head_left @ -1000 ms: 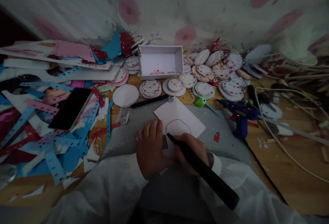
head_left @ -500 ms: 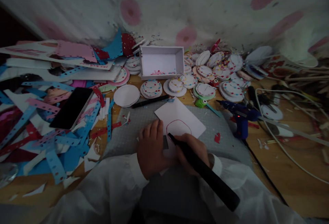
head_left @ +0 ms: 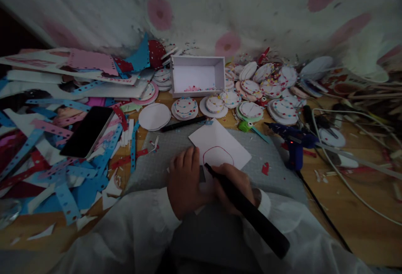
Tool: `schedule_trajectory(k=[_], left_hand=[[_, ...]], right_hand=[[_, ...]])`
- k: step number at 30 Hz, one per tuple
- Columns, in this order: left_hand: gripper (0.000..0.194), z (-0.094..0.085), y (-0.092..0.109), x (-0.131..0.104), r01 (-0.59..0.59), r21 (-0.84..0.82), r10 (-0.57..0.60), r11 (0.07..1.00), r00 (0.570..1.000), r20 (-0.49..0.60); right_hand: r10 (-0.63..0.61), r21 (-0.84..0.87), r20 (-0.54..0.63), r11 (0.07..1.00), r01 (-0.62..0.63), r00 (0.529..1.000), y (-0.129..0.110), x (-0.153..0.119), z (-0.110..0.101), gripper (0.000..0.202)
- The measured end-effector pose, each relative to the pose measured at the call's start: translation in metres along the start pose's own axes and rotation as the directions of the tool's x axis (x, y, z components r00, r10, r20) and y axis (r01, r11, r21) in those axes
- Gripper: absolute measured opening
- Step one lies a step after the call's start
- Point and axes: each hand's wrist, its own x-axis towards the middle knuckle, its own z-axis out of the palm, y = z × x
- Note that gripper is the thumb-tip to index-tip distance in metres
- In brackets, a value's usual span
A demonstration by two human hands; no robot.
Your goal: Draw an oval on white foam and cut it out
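A white paper sheet [head_left: 230, 140] lies tilted on the grey mat [head_left: 188, 135], with a red curved line drawn on it. My right hand [head_left: 235, 186] is closed around a thick black pen [head_left: 257, 219], whose tip touches the left part of the line. Flat beside it, my left hand [head_left: 185, 182] presses on the paper's left side, fingers stretched out and holding nothing. A small grey patch [head_left: 202, 174] shows between the hands. The paper's near part is hidden under them.
Decorated paper discs [head_left: 185, 108] and an open white box [head_left: 197, 75] stand behind the mat. Coloured scraps [head_left: 81, 186] and a phone [head_left: 88, 131] lie left. A blue glue gun [head_left: 295, 142], its cord and a white cable lie right.
The far end of the black pen has shifted slightly left, and its tip has moved very slightly left along the line. My left hand has stayed in place.
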Motion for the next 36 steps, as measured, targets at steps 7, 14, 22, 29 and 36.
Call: schedule_trajectory(k=[7, 14, 22, 29, 36], left_hand=[[0.075, -0.001, -0.001, 0.001, -0.024, 0.045, 0.024, 0.999, 1.0, -0.005], [0.081, -0.001, -0.001, 0.0, -0.047, 0.074, 0.047, 0.996, 0.999, -0.002], [0.093, -0.003, 0.0, 0.001, -0.052, 0.083, 0.052, 0.995, 0.999, -0.001], [0.1, -0.001, 0.0, 0.001, -0.038, 0.071, 0.036, 0.997, 0.999, 0.019], [0.105, -0.009, 0.006, 0.002, 0.009, 0.107, -0.014, 0.994, 0.999, 0.044]], right_hand=[[-0.092, -0.052, 0.1, 0.994, 0.098, 0.991, -0.001, 0.006, -0.002, 0.025], [-0.152, 0.001, 0.187, 0.988, 0.155, 0.97, 0.005, 0.007, -0.011, 0.023], [-0.151, 0.035, 0.207, 0.989, 0.147, 0.967, 0.009, 0.001, -0.015, 0.025], [-0.116, 0.105, 0.199, 0.99, 0.096, 0.973, 0.011, -0.005, -0.021, 0.024], [0.43, 0.398, -0.313, 0.869, -0.295, 0.847, 0.03, -0.029, -0.054, 0.013]])
